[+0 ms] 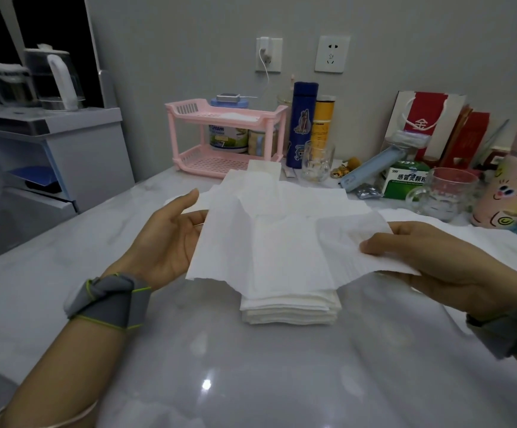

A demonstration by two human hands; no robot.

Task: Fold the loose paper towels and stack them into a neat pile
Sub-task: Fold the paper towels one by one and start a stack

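Sagging white paper towel (285, 239), creased, semi-translucent

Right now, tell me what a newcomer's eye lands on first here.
First, the towel stretched between both hands, left hand and right hand, above the stack at the table's centre. Next, the pink rack against the back wall, and the pink bottle at far right.

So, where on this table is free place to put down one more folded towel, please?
Bare tabletop lies between the folded pile and the near edge, and also left of the left hand, toward the grey cabinet. It is crowded at the back right around the glass mug, and loose towels cover the right side.
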